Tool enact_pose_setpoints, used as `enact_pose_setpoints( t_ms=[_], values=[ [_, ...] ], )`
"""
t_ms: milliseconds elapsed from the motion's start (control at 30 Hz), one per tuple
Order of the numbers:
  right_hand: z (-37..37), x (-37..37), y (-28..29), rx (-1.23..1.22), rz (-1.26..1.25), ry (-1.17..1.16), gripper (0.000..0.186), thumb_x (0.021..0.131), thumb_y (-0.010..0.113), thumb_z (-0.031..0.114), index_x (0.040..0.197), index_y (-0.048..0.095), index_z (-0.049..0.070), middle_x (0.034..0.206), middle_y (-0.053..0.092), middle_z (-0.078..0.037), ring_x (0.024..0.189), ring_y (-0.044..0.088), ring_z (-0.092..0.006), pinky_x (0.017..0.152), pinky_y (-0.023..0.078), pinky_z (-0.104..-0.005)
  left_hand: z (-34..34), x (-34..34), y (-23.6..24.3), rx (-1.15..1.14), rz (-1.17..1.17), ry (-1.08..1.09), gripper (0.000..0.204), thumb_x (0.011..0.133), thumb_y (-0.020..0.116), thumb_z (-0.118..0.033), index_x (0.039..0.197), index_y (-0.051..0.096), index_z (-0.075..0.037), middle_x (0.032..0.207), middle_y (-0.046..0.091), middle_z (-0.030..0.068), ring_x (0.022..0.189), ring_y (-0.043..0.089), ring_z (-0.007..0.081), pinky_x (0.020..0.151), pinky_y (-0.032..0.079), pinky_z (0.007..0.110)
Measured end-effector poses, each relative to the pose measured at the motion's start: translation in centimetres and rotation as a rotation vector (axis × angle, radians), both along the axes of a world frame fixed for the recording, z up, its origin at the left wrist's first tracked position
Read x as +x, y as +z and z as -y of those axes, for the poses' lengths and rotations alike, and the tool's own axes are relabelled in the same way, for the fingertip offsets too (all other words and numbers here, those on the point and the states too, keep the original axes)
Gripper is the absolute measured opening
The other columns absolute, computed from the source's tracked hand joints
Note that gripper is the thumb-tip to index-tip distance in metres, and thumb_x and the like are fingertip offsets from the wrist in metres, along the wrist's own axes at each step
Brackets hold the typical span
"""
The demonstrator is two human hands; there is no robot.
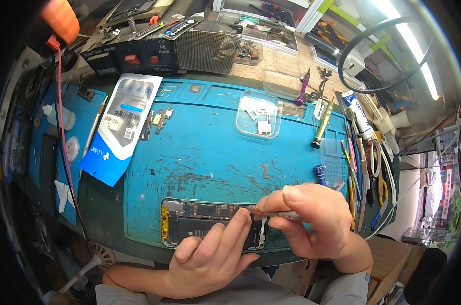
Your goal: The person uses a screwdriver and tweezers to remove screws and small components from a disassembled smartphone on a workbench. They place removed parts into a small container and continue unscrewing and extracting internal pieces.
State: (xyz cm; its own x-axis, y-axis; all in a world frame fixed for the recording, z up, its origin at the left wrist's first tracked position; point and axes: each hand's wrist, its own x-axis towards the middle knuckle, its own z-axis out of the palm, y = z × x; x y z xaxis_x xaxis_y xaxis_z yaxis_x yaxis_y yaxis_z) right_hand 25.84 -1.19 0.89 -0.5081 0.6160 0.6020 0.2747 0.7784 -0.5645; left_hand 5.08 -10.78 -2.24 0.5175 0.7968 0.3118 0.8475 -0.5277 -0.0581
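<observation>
An opened smartphone (190, 226) lies sideways at the near edge of the blue mat, its dark battery and circuit board bare and a yellow part at its left end. My left hand (210, 259) rests over its near side, fingers stretched out, one fingertip by the board's right end. Pinched between the thumb and fingers of my right hand (314, 221) is a slim silver tool (287, 215). Its coppery front end meets the phone's upper right corner, close to my left fingertip. The tool's exact kind and its very tip cannot be made out.
Beyond the phone, a clear plastic box (243, 127) holds small white parts. A blue-and-white package (121, 129) lies left. Purple (302, 89) and green (323, 124) screwdrivers lie at the right, near a blue-handled tool (319, 174). A black box with a grille (207, 51) stands behind.
</observation>
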Motion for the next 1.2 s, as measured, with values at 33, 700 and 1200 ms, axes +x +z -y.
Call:
enact_pose_setpoints(
  t_ms=[33,700,1200],
  values=[
    [-0.1,0.3,0.2,-0.006,0.052,0.019,0.057,0.089,0.076,-0.002,0.14,0.052,-0.004,0.093,0.076,-0.019,0.073,0.076,-0.0283,0.061,0.061,-0.0354,0.0,0.0,0.0,0.001,0.001,0.001,0.051,0.096,0.06,-0.054,0.125,0.079,-0.015,0.142,0.068,-0.0084,0.119,0.048,0.0106,0.101,0.028,0.035],
    [-0.3,-1.6,1.6,0.106,0.128,0.04,0.041,0.079,0.076,0.008,0.12,0.076,0.002,0.092,0.071,-0.009,0.077,0.074,-0.0214,0.065,0.062,-0.0297,0.5,-0.1,-0.9,0.053,0.058,0.009,0.052,0.098,0.057,-0.052,0.129,0.077,-0.014,0.141,0.068,-0.0066,0.121,0.05,0.0106,0.098,0.029,0.035],
    [-0.7,-2.0,3.0,-0.027,0.144,0.091,0.046,0.087,0.08,0.001,0.13,0.063,-0.002,0.097,0.077,-0.019,0.082,0.078,-0.0315,0.067,0.063,-0.0368,0.7,0.0,-1.3,0.054,0.055,0.021,0.053,0.099,0.055,-0.053,0.13,0.076,-0.016,0.144,0.066,-0.0071,0.122,0.049,0.0104,0.103,0.026,0.036]
  ],
)
